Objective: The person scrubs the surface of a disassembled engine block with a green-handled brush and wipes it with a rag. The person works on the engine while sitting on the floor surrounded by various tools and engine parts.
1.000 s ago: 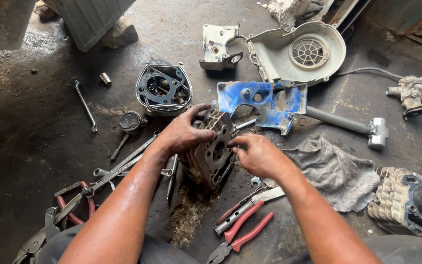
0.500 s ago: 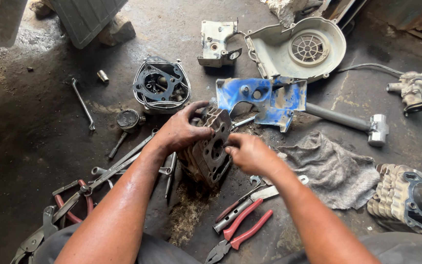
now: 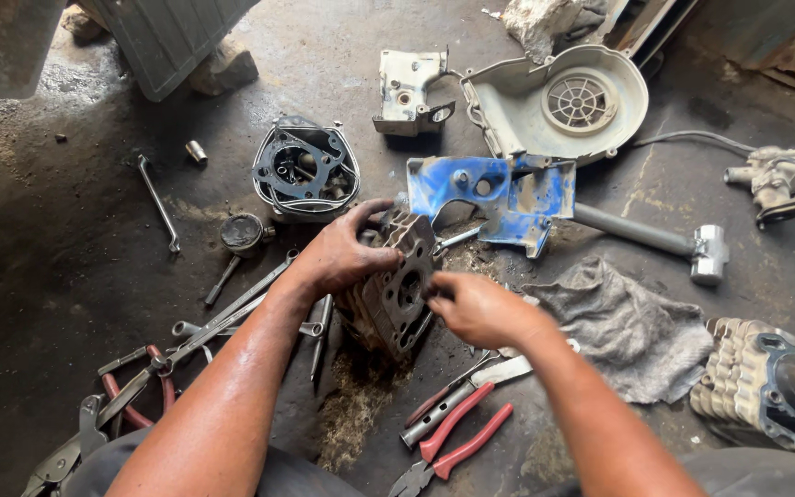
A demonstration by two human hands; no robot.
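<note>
A dirty finned engine cylinder head (image 3: 396,294) stands on edge on the oily floor in front of me. My left hand (image 3: 342,253) grips its upper left side, fingers curled over the top fins. My right hand (image 3: 476,308) is pressed against its right face, fingertips pinched at the edge of the port hole; whatever they pinch is hidden. Both forearms are greasy.
Around it lie a blue metal cover (image 3: 499,193), a grey fan housing (image 3: 563,101), a round engine part with gasket (image 3: 305,175), a piston (image 3: 241,235), wrenches (image 3: 232,308), red-handled pliers (image 3: 457,442), a grey rag (image 3: 627,322), a hammer (image 3: 655,235) and a finned cylinder (image 3: 766,382).
My right hand has shifted a little left along the cylinder head's face. The left hand keeps its grip and the head stays in place.
</note>
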